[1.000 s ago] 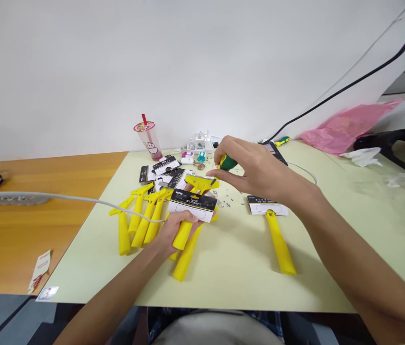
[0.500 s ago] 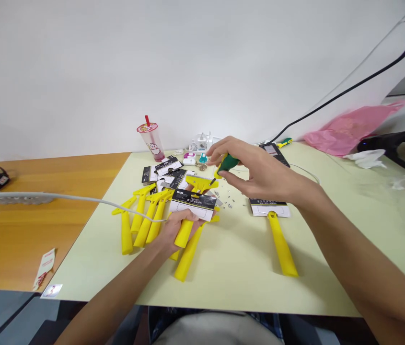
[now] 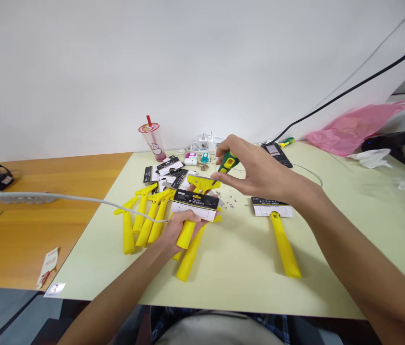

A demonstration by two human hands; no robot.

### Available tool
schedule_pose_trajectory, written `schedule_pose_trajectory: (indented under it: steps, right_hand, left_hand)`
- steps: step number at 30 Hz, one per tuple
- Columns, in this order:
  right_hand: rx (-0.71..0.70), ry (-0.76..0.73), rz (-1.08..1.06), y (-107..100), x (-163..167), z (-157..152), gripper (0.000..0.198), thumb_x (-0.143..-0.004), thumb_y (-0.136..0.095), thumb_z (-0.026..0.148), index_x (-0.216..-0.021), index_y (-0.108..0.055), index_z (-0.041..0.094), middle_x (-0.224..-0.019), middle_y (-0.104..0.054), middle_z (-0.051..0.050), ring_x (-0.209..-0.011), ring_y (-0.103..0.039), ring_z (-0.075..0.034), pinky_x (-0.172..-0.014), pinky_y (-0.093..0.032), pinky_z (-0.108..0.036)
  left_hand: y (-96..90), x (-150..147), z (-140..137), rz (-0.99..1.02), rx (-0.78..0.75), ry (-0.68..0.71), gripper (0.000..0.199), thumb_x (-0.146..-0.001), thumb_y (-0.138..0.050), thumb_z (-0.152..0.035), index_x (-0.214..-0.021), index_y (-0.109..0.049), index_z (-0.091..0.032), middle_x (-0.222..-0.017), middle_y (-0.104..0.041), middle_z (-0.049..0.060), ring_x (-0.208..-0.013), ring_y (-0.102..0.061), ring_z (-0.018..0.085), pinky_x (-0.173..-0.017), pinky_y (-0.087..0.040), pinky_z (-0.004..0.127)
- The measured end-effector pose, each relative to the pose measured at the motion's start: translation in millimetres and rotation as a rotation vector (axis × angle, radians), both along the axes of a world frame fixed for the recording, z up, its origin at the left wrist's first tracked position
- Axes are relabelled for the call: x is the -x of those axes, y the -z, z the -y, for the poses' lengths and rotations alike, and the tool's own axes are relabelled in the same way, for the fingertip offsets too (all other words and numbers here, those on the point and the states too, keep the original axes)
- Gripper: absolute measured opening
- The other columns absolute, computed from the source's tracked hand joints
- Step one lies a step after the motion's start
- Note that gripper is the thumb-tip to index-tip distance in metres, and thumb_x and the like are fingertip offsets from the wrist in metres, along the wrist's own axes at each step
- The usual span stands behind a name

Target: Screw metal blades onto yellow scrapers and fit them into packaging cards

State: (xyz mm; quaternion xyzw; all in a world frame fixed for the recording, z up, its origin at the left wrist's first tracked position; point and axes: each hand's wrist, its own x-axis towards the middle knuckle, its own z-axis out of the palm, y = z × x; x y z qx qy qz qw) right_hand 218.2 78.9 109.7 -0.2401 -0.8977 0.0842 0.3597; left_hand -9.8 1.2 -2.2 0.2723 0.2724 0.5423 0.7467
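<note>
My left hand [image 3: 177, 229] grips a yellow scraper [image 3: 187, 235] by its handle, along with a black-and-white header card [image 3: 195, 206] around its neck. In my right hand [image 3: 248, 165] is a green-and-yellow screwdriver [image 3: 228, 162], its tip down at the right end of the scraper's head. Small screws [image 3: 228, 197] lie scattered beyond. Several more yellow scrapers [image 3: 128, 235] are on the table to the left, and part of one lies beneath my left hand. Off to the right rests a scraper [image 3: 284, 247] with a card [image 3: 272, 208] at its top.
Loose cards [image 3: 169, 165] are piled behind the scrapers, near a plastic cup [image 3: 154, 143] with a red straw. A white cable [image 3: 80, 197] crosses at left. A dark device [image 3: 277, 155], another screwdriver [image 3: 287, 142] and a pink bag [image 3: 356, 127] sit at the back right.
The screwdriver's handle has turned in my right fingers, and the fingers have shifted around it. My left hand still holds the scraper; the whole view has shifted slightly.
</note>
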Motion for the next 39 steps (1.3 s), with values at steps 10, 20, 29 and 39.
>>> schedule_pose_trajectory:
  steps: [10, 20, 29, 39]
  right_hand:
    - [0.054, -0.083, 0.046, -1.9, 2.0, 2.4, 0.02, -0.105, -0.064, 0.031, -0.125, -0.06, 0.026, -0.124, -0.07, -0.009, -0.11, -0.068, -0.027, -0.092, -0.055, -0.043]
    - [0.028, -0.076, 0.051, -0.9, -4.8, -5.3, 0.02, -0.102, -0.07, 0.03, -0.121, -0.064, 0.027, -0.127, -0.07, -0.009, -0.11, -0.069, -0.027, -0.093, -0.056, -0.043]
    - [0.062, -0.035, 0.062, 1.3, -3.3, -4.1, 0.021, -0.102, -0.069, 0.033, -0.121, -0.063, 0.026, -0.122, -0.072, -0.009, -0.104, -0.069, -0.027, -0.087, -0.055, -0.043]
    - [0.055, -0.057, 0.036, 5.3, 3.6, -2.6, 0.024, -0.104, -0.068, 0.035, -0.124, -0.059, 0.026, -0.128, -0.07, -0.01, -0.109, -0.069, -0.026, -0.091, -0.055, -0.042]
  left_hand:
    - [0.3, 0.0, -0.1, 0.014, 0.023, -0.004, 0.09, -0.062, -0.072, -0.001, -0.149, -0.063, -0.025, -0.144, -0.074, 0.009, -0.137, -0.068, 0.039, -0.121, -0.051, 0.059]
    - [-1.8, 1.7, -3.3, 0.009, 0.02, -0.032, 0.089, -0.06, -0.071, -0.002, -0.147, -0.064, -0.025, -0.14, -0.076, 0.009, -0.136, -0.069, 0.039, -0.117, -0.054, 0.058]
    - [1.2, 4.4, -4.1, -0.004, 0.029, -0.026, 0.088, -0.062, -0.07, -0.004, -0.147, -0.064, -0.025, -0.14, -0.076, 0.01, -0.134, -0.07, 0.04, -0.116, -0.056, 0.059]
    - [-1.2, 0.9, -2.7, 0.002, 0.008, -0.043, 0.093, -0.061, -0.07, -0.001, -0.15, -0.061, -0.029, -0.141, -0.076, 0.006, -0.134, -0.071, 0.035, -0.116, -0.056, 0.055]
